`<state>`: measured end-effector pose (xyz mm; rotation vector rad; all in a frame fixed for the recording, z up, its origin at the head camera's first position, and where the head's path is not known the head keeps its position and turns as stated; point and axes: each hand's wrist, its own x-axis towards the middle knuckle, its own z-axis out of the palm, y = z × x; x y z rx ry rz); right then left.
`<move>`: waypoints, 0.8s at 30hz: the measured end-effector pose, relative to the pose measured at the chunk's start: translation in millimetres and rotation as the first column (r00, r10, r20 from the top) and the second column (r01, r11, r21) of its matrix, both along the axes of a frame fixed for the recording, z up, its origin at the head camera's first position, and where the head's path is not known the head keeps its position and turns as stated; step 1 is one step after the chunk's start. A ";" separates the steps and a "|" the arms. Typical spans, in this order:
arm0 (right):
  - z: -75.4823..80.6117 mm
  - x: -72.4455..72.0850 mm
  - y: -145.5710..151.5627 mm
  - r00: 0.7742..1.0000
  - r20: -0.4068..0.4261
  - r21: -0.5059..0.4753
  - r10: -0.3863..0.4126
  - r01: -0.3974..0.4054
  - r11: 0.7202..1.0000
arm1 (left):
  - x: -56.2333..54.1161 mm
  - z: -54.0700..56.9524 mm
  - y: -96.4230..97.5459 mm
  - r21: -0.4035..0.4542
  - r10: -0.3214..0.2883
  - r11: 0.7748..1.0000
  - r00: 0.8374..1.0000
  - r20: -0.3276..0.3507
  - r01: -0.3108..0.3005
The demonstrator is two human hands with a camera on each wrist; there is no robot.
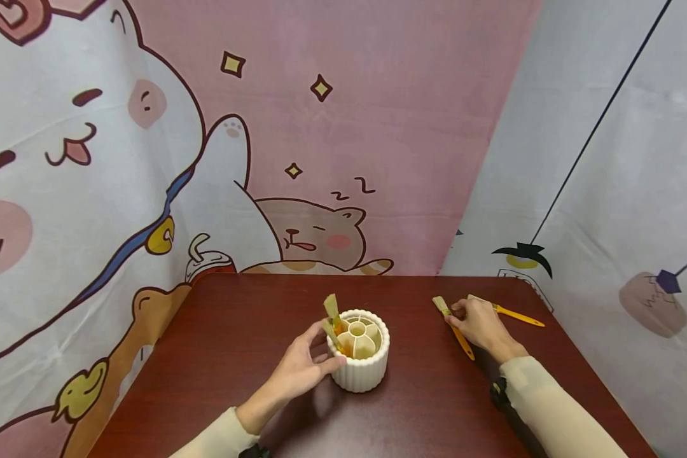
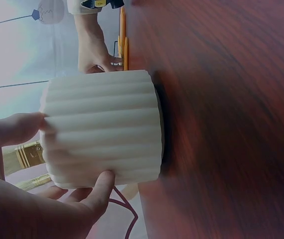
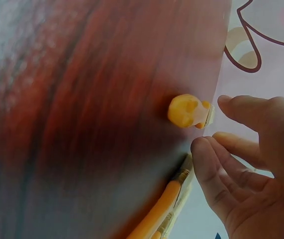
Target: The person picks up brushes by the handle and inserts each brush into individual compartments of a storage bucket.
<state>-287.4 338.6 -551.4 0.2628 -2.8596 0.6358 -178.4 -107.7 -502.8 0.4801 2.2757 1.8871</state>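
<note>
A cream ribbed brush holder point(image 1: 359, 372) with a scalloped rim and divided compartments stands upright on the table. My left hand point(image 1: 303, 369) grips its left side, thumb at the near side of the rim; the left wrist view shows the fingers around the ribbed wall point(image 2: 102, 129). Two flat paintbrushes point(image 1: 332, 310) stand bristles up in the holder's left compartments. My right hand point(image 1: 481, 324) is over a yellow-handled paintbrush point(image 1: 462, 342) lying on the table. In the right wrist view, thumb and fingertips point(image 3: 201, 144) are parted near this brush's yellow handle point(image 3: 181, 112).
Another yellow-handled paintbrush point(image 1: 518, 315) lies beyond my right hand, its bristles toward the left. The dark red wooden table point(image 1: 235, 331) ends at the back against a cartoon-printed cloth point(image 1: 412, 127), which also hangs along both sides.
</note>
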 end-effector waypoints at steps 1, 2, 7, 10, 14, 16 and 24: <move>-0.4 -0.3 -0.3 1.000 0.005 -0.001 -0.003 0.003 1.000 | -0.2 -0.1 -0.3 0.000 -0.006 1.000 1.000 0.000 0.006; -1.1 -0.9 -0.3 1.000 0.010 -0.003 -0.003 0.003 1.000 | -0.3 0.0 -0.6 -0.002 -0.011 1.000 1.000 0.001 0.011; -1.6 -2.4 -1.2 0.999 0.039 -0.010 -0.017 0.018 1.000 | -0.9 0.6 -1.8 -0.008 -0.029 1.000 1.000 -0.004 0.029; -1.7 -3.0 -1.5 0.998 0.050 -0.009 -0.024 0.025 1.000 | -1.3 0.8 -1.4 -0.014 -0.031 0.999 0.999 -0.011 0.031; -3.5 -4.1 -1.4 0.998 0.054 -0.005 -0.024 0.024 1.000 | -0.9 0.6 0.1 -0.020 -0.020 1.000 1.000 -0.013 0.020; -4.7 -4.9 -1.5 0.998 0.058 -0.002 -0.025 0.025 1.000 | -0.3 0.1 0.8 -0.022 -0.010 1.000 1.000 -0.017 0.010; -9.8 -9.4 0.6 0.997 0.073 -0.002 -0.025 0.025 1.000 | 4.0 -0.3 5.2 -0.017 0.039 0.999 0.999 -0.038 -0.040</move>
